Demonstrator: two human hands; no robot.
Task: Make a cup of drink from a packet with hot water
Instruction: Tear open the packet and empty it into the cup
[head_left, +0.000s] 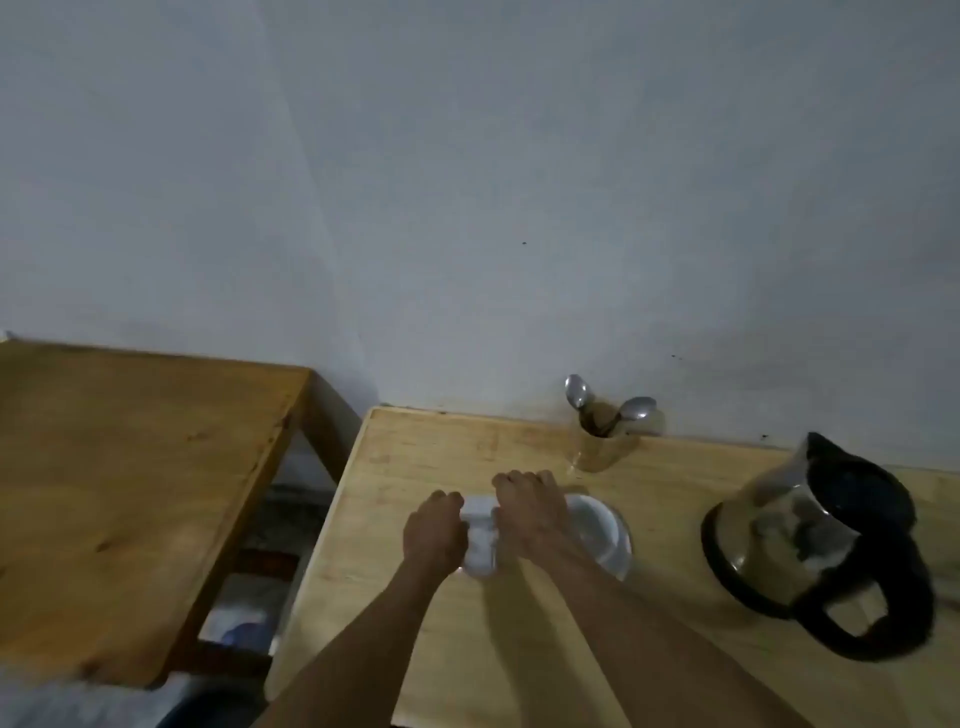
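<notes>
Head view. Both forearms extend from the lower edge of the frame over a light wooden bench (415, 649) that stands against a pale wall (467, 182).

The left hand (435, 532) and the right hand (530, 512) are close together, each closed on one side of a white packet (480, 540). The packet is held between them above the bench surface, with its upper edge near the fingers of both hands. The picture is blurred, so no print on the packet and no tear in it can be made out.

A white cup (605, 535) stands on the bench just beside the right hand, on its right, partly covered by the right wrist. Its interior appears pale; whether it holds anything cannot be determined.

A glass electric kettle (810, 540) with a black lid, black base and black handle stands near the right edge of the bench, well apart from the cup. The handle faces the camera.

A glass tumbler (605, 441) stands at the back of the bench, against the wall, behind the cup. Two metal spoons (576, 391) stand in it, bowls upward, leaning apart.

A second, darker wooden table (130, 493) stands to the left, separated from the bench by a gap. Items below in that gap are too blurred to identify.
</notes>
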